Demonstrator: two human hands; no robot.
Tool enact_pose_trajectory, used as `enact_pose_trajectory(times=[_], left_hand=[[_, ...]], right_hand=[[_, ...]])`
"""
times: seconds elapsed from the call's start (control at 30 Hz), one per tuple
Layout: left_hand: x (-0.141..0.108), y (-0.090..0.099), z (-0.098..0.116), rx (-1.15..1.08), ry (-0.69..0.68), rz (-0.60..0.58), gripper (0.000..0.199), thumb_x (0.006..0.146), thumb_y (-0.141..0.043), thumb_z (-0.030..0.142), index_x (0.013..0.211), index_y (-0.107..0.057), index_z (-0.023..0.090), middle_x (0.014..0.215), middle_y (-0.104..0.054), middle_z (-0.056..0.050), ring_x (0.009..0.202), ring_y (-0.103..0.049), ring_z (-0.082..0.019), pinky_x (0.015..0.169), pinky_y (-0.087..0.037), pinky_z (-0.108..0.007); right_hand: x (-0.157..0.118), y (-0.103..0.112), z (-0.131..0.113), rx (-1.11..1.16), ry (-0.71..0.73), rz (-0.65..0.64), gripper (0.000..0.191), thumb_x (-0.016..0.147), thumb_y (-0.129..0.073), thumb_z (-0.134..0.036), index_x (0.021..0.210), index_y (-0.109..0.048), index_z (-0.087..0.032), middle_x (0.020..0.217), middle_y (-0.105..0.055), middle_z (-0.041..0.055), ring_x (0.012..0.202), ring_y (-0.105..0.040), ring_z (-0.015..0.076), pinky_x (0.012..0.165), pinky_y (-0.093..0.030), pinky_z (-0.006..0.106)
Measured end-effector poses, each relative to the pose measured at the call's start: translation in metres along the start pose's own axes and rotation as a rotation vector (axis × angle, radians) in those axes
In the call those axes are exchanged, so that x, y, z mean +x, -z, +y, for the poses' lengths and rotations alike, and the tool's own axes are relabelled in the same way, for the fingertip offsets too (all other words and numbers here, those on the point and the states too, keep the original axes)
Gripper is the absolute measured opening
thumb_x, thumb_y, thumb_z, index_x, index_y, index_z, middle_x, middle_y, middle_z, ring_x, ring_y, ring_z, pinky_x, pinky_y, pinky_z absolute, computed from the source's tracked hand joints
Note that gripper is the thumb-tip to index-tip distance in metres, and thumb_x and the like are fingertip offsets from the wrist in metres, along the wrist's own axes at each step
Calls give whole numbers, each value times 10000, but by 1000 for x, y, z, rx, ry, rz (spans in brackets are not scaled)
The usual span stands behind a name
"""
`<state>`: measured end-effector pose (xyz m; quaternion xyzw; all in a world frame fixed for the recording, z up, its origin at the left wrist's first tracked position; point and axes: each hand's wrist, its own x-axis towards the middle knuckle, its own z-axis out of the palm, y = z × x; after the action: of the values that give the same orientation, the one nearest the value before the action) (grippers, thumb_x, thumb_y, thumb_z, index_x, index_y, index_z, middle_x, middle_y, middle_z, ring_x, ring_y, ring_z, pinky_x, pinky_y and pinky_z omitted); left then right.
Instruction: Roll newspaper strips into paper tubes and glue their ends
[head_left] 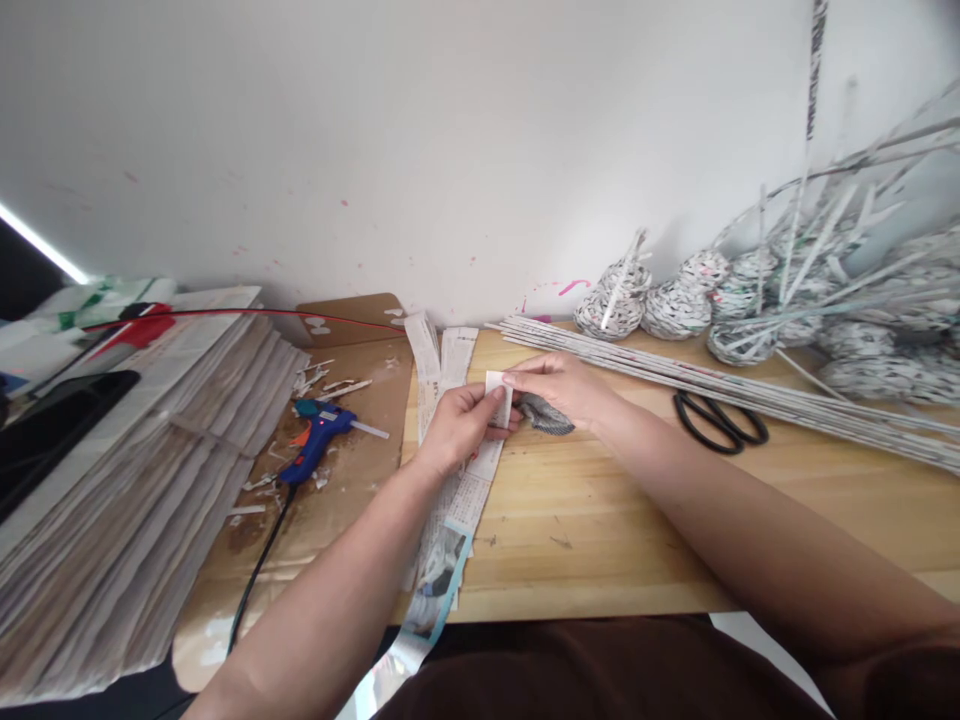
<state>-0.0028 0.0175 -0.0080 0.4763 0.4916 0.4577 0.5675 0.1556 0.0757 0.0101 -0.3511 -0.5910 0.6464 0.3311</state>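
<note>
Between both hands, over the middle of the table, is a narrow newspaper strip [496,383] with a pale upper end. My left hand [466,420] pinches it from the left, thumb across the paper. From the right, my right hand [562,388] grips the same end with thumb and fingers. Below my hands the printed length of paper [471,492] slopes toward the table's front edge, where a strip with a coloured picture [442,575] hangs over. More cut newspaper strips [455,355] lie behind my left hand. Under my right hand sits a crumpled grey patterned piece [549,415], its kind unclear.
Left, a blue glue gun [319,440] rests on stained cardboard [367,400] beside a tall newspaper stack [187,430]. Right, black-handled scissors [721,422] lie near long rolled paper sticks [675,370]. Woven paper shapes [679,308] stand along the wall.
</note>
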Motion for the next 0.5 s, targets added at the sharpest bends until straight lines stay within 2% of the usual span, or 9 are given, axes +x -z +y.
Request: enact_pose_trajectory(times=[0.1, 0.23, 0.5], left_hand=[[-1, -1, 1, 12, -3, 6, 422, 779, -657, 507, 951, -704, 125, 788, -734, -101, 693, -693, -191, 636, -569, -293], [-1, -1, 1, 31, -5, 5, 419, 769, -667, 507, 954, -707, 133, 803, -736, -96, 713, -695, -197, 647, -569, -297], [-3, -2, 0, 56, -7, -20, 371, 784, -663, 451, 975, -704, 135, 809, -733, -83, 747, -692, -193, 693, -566, -298]], right_hand=[[0, -3, 1, 23, -4, 63, 292, 632, -788, -404, 739, -745, -135, 626, -677, 35, 549, -583, 128, 536, -458, 249], [0, -6, 0, 26, -2, 87, 267, 604, -812, -384, 665, -728, -138, 615, -674, 33, 541, -574, 116, 530, -457, 243], [-3, -11, -3, 90, -52, 119, 336, 544, -855, -394, 607, -650, -137, 526, -626, 16, 425, -550, 112, 420, -431, 242]])
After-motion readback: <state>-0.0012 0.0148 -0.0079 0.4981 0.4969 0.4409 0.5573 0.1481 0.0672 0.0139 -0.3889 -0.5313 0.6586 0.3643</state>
